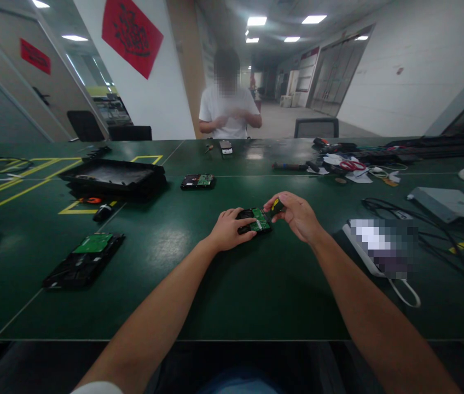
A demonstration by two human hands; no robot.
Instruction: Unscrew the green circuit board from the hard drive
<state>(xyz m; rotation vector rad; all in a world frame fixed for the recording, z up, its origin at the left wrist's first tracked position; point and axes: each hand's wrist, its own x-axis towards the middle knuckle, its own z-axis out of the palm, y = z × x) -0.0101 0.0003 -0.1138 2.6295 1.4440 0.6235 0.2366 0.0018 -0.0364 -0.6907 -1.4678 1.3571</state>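
Note:
A black hard drive with a green circuit board point(261, 220) lies on the green table in front of me, board side up. My left hand point(232, 230) grips it from the left, fingers over its top and thumb along the near edge. At the drive's right end, my right hand point(295, 216) is closed around a short screwdriver point(277, 206) with a black and yellow handle. The screwdriver's tip is too small to make out, so I cannot tell whether it sits in a screw.
More hard drives lie at left point(197, 181) and near left, alongside stacked black trays point(112, 178). A white case point(363, 249), black cables and a grey box point(449, 205) are at right. Tools and paper scraps lie far right. Across the table sits a person point(230, 112).

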